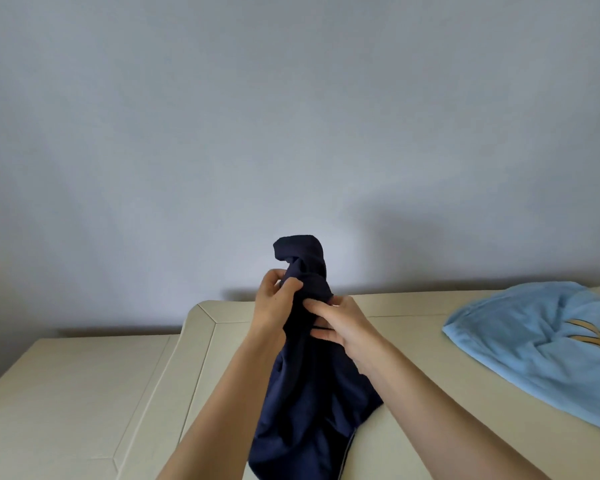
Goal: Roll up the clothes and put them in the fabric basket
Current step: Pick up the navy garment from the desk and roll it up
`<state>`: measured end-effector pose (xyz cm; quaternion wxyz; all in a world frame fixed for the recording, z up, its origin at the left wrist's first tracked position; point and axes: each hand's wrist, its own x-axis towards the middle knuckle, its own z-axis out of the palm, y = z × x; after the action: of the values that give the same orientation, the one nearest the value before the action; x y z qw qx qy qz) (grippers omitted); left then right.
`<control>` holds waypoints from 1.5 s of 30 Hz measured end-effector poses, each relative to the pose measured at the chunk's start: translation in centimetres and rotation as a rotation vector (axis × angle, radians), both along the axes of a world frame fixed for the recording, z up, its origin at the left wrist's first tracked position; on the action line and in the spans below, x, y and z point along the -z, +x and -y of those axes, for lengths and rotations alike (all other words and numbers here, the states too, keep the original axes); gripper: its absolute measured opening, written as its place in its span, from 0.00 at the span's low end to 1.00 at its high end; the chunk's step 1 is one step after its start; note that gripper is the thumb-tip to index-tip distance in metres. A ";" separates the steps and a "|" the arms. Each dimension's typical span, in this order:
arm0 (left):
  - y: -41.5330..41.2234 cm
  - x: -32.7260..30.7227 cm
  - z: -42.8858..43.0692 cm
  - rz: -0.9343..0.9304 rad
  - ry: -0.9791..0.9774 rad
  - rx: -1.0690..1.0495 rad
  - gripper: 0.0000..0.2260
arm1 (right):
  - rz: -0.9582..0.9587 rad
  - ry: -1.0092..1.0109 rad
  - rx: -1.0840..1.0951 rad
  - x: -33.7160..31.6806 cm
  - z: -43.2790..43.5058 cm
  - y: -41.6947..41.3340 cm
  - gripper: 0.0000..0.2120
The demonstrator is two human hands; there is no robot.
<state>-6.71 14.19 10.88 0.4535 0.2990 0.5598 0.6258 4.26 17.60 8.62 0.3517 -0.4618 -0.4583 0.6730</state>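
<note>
Navy garment [305, 382] bunched upright, gripped between left hand [274, 303] and right hand [340, 327].

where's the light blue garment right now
In the head view the light blue garment lies spread on the cream table at the far right, apart from the right hand gripping the navy garment.

Both forearms stretched forward and up; left hand [277, 301] and right hand [342, 329] gripped the navy garment [309, 393], fingers curled.
</note>
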 end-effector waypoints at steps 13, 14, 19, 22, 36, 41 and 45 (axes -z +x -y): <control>6.5 -11.3 8.8 -0.320 0.466 0.078 0.07 | -0.167 0.168 -0.135 -14.4 5.7 7.1 0.14; 6.8 -11.5 9.3 -0.335 0.493 0.117 0.06 | -0.177 0.186 -0.113 -15.0 6.1 7.3 0.09; 8.3 -12.7 12.0 -0.216 0.553 -0.039 0.05 | -0.209 0.338 -0.031 -17.5 8.5 8.7 0.06; 7.7 -13.2 12.7 -0.378 0.340 -0.236 0.17 | -0.279 0.364 -0.063 -18.4 9.6 9.6 0.06; 8.3 -17.9 18.7 -0.477 0.357 -0.254 0.09 | -0.089 0.693 -0.154 -20.1 13.6 14.6 0.35; 9.3 -20.5 19.9 -0.814 0.531 -0.456 0.10 | 0.105 0.943 -0.293 -21.3 14.1 16.3 0.19; 10.2 -21.7 20.5 -0.950 0.587 -0.385 0.13 | 0.446 1.172 -0.229 -21.7 14.1 16.6 0.15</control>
<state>3.48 -6.29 32.62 -0.0704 0.5525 0.5491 0.6232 20.85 3.52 30.33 0.3682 -0.2699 -0.8590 0.2317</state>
